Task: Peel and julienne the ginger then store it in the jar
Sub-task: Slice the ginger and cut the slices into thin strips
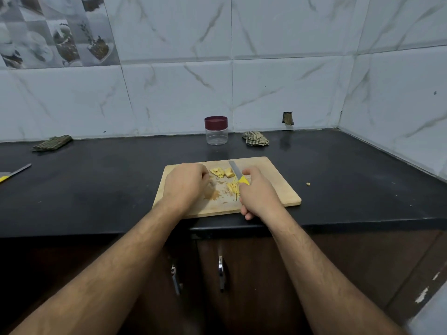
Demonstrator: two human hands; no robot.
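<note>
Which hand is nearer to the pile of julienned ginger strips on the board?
Right. The right hand, gripping the knife, sits against the strips; the left hand is farther left across the board.

l hand (185, 182) fingers curled under, hidden | 2nd knife (15, 172) cut off by left edge

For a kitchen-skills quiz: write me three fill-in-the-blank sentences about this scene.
1. The right hand grips a knife with a ____ handle.
2. The jar behind the cutting board has its lid ____.
3. The ginger strips lie on the ____, nearer the person than the ginger slices.

Missing words: yellow; on; cutting board
</note>
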